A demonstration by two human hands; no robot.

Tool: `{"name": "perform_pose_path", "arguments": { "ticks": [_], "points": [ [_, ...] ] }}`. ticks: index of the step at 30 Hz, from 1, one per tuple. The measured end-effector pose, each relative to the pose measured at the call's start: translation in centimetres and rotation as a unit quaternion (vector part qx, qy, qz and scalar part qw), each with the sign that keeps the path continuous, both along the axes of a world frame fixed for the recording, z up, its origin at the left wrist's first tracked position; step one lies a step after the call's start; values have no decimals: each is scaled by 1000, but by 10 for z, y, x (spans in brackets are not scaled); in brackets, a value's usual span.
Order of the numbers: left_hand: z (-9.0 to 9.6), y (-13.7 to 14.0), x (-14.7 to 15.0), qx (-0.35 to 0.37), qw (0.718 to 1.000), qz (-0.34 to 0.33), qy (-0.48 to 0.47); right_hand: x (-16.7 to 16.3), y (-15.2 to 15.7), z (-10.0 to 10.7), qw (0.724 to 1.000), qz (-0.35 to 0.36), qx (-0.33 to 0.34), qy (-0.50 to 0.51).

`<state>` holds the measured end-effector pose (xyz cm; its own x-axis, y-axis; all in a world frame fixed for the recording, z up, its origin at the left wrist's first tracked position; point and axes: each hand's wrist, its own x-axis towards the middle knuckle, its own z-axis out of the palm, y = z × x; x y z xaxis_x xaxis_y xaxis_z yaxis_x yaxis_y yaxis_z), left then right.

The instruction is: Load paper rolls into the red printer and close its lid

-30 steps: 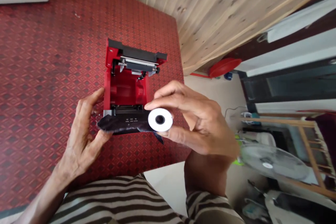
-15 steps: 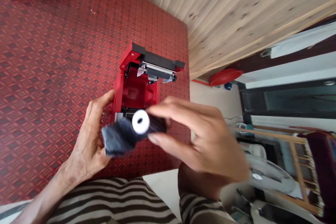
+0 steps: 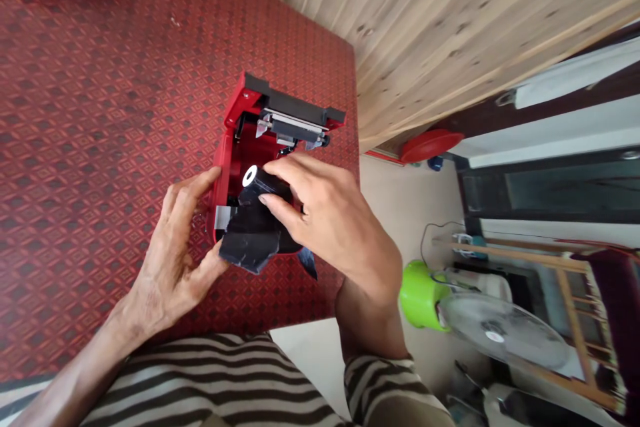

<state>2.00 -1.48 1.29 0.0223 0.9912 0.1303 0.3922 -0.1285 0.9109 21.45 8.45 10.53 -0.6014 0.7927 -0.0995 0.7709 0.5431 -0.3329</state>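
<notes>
Left hand [image 3: 173, 247] spread wide against the red box [image 3: 227, 155]; right hand [image 3: 335, 213] pinching that black roll [image 3: 271, 184], right at the box's open compartment! Lid [image 3: 295, 107] raised just beyond, patterned counter [image 3: 125, 113] stretching past, wooden panelling [image 3: 425, 27] behind.

A table [image 3: 100, 113] with a red, diamond-patterned surface fills the left side. Pale, knotty wood planks [image 3: 450, 27] border its far edge. To the right, a bright green plastic object [image 3: 416, 297] stands on the pale floor [image 3: 385, 200], just beside a round fan [image 3: 475, 320]. Beyond are a wooden frame [image 3: 573, 307] and a dark purple cloth [image 3: 613, 307]. The light is soft.
</notes>
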Motion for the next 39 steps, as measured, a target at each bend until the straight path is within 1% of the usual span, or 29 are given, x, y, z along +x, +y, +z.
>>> {"name": "perform_pose_path", "arguments": {
  "ticks": [3,6,10,13,21,24,26,29,32,34,36,39],
  "points": [
    [1,0,1,1,1000,6,7,-12,-2,-3,997,-6,10,-80],
    [2,0,1,3,1000,5,10,-19,2,-8,993,-3,14,-120],
    [1,0,1,8,1000,4,10,-23,14,-17,992,11,14,-122],
    [2,1,1,8,1000,6,15,-24,22,-24,992,9,11,-127],
    [2,1,1,5,1000,6,16,-28,24,-32,992,-21,17,-120],
    [1,1,1,6,1000,5,19,-22,20,-29,996,-16,4,-89],
    [1,1,1,7,1000,4,20,-13,15,-22,999,-7,-4,-45],
    [1,1,-2,2,1000,3,14,4,2,-9,998,22,-18,58],
    [2,1,-9,-34,999,-10,-25,18,-12,-2,985,58,-52,157],
    [5,3,-15,-73,995,-17,-70,23,-20,-5,977,64,-66,193],
    [12,8,-20,-94,991,-7,-91,25,-25,-13,975,56,-46,212],
    [25,25,-22,-68,996,38,-47,27,-29,-27,972,43,3,229]
  ]
}}
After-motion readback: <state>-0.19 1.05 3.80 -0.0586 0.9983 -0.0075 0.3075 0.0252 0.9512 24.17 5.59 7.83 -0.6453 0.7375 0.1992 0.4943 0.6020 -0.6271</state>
